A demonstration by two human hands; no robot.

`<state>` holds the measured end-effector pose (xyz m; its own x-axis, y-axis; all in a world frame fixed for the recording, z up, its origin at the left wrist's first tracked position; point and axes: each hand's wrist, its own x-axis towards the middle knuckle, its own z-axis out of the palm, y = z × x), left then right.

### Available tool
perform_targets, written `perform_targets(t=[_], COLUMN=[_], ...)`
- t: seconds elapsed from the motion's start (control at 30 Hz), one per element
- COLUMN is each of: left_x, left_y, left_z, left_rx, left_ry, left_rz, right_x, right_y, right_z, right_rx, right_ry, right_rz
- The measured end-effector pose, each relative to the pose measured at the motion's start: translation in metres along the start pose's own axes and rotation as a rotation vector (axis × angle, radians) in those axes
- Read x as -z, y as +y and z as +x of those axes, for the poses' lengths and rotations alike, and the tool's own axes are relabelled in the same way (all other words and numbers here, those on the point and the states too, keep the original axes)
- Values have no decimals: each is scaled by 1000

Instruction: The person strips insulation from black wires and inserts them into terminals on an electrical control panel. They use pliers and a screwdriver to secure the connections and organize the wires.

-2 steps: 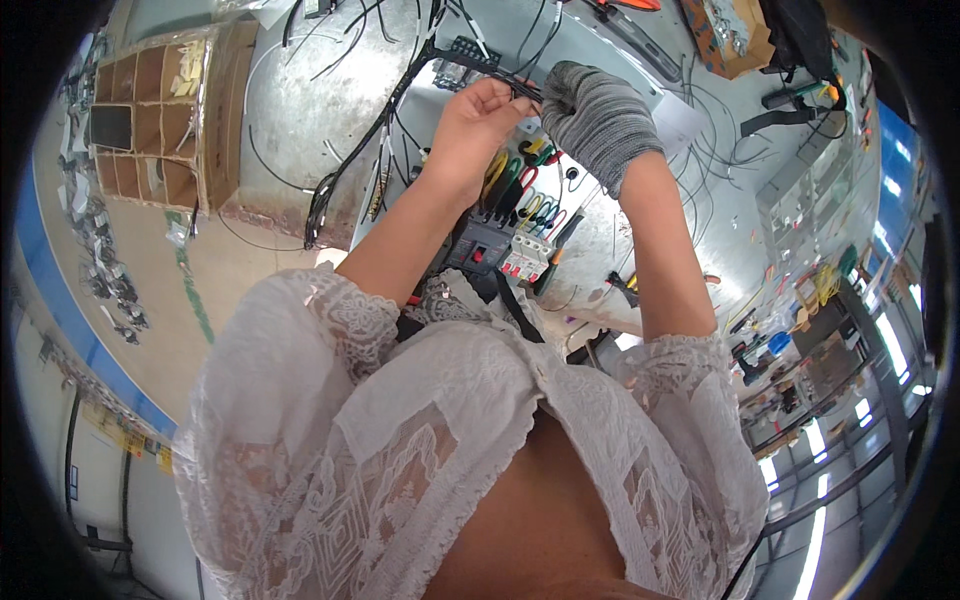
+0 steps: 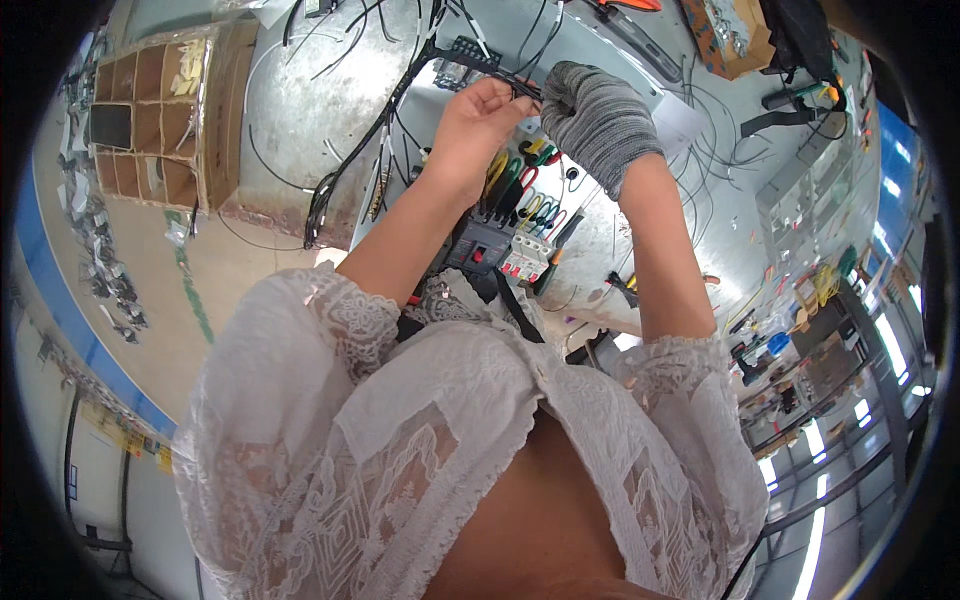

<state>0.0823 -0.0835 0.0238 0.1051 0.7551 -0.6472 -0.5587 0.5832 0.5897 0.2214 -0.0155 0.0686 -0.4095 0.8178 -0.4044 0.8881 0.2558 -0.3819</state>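
My bare left hand (image 2: 482,128) pinches a bundle of thin black wires (image 2: 522,88) at the far middle. Right beside it, my right hand (image 2: 597,118) wears a grey knitted glove and is curled closed at the same bundle; what its fingers hold is hidden. Toward me from the hands sits a dark circuit breaker (image 2: 478,250) with a red button. A row of small white breakers (image 2: 527,258) adjoins it. Coloured wires (image 2: 540,212) in yellow, green and red rise from them. A thick black wire harness (image 2: 385,118) runs leftward from the bundle.
At the left stands a cardboard compartment box (image 2: 205,110) with small parts. An open carton (image 2: 728,38) is at the far right, near orange-handled pliers (image 2: 632,5). Loose wires (image 2: 715,140) spread over the metal table (image 2: 270,165). Stripped black wire ends hang over its left front edge.
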Motion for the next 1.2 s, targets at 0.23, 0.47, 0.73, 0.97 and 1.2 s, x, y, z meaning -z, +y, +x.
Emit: perform_targets(t=[0.23, 0.47, 0.73, 0.97, 1.2], left_x=[-7, -3, -4, -3, -11], left_y=[-1, -5, -11, -16, -11], left_z=[-2, 1, 4, 4, 2], left_rx=[52, 81, 35, -20, -49], left_ry=[56, -1, -4, 9, 77], left_rz=[-86, -147, -122, -18, 134], right_x=[-6, -3, 3, 10, 18], right_y=[1, 18, 20, -1, -15], right_z=[-4, 1, 10, 4, 0], right_rx=[125, -57, -61, -15, 3], right_ry=[90, -88, -155, -104, -98], right_rz=[3, 406, 276, 14, -193])
